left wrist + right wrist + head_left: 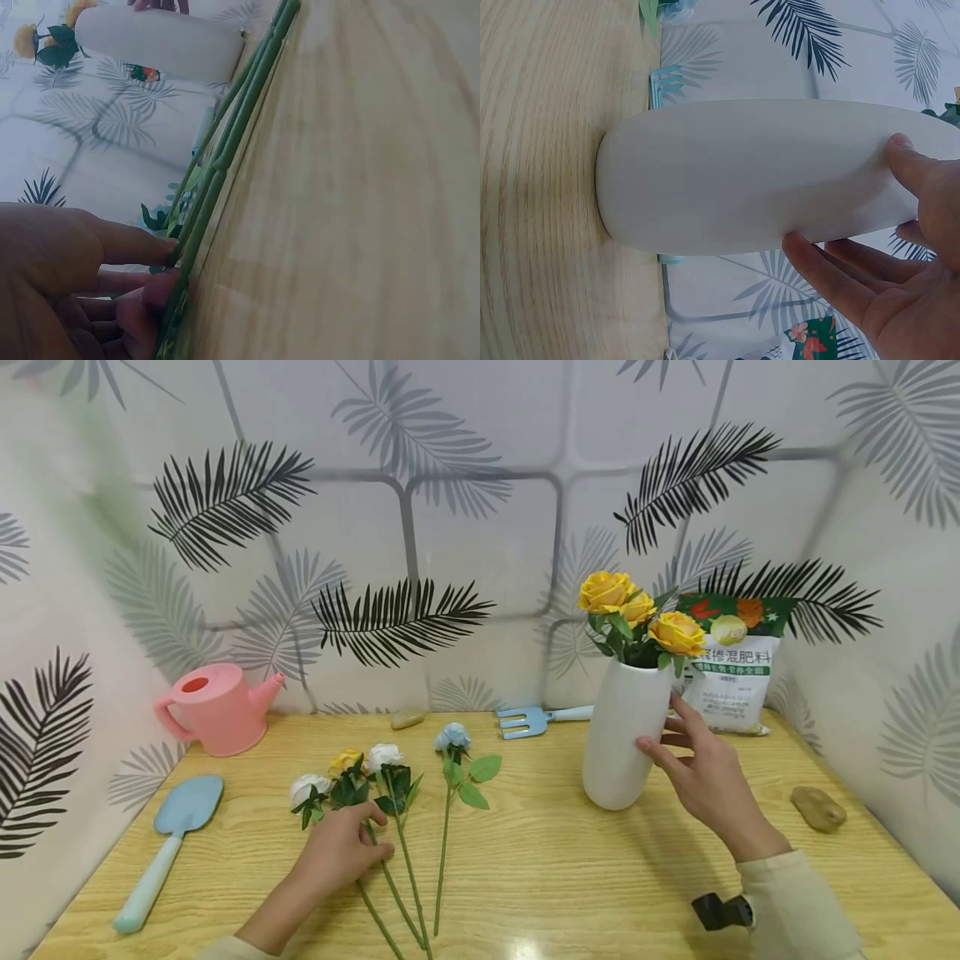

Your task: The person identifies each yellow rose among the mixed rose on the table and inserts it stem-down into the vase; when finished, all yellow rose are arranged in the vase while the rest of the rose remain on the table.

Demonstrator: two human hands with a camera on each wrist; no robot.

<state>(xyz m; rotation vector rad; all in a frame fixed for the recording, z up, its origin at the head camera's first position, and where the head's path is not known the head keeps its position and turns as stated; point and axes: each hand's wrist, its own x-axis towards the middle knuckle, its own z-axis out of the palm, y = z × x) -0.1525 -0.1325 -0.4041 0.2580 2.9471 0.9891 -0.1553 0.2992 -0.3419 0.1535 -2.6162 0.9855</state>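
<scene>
My left hand (341,843) is low over the table among the cut roses, its thumb and forefinger pinching the green stem (232,142) of the yellow rose (346,762). One white rose (306,790) lies to its left, partly under the hand, and another white rose (384,757) to its right. Farther right is a blue rose (453,737) with green leaves. At the right, my right hand (708,768) holds a tall white vase (624,735), thumb on its near side and fingers along its right side. The vase's base rests on the table, and several yellow roses (637,610) stand in it.
A pink watering can (225,710) and a blue trowel (187,806) are at the left. Along the back lie a blue hand fork (532,720) and a stone (407,718). A fertilizer bag (731,681) stands behind the vase; another stone (817,808) lies right.
</scene>
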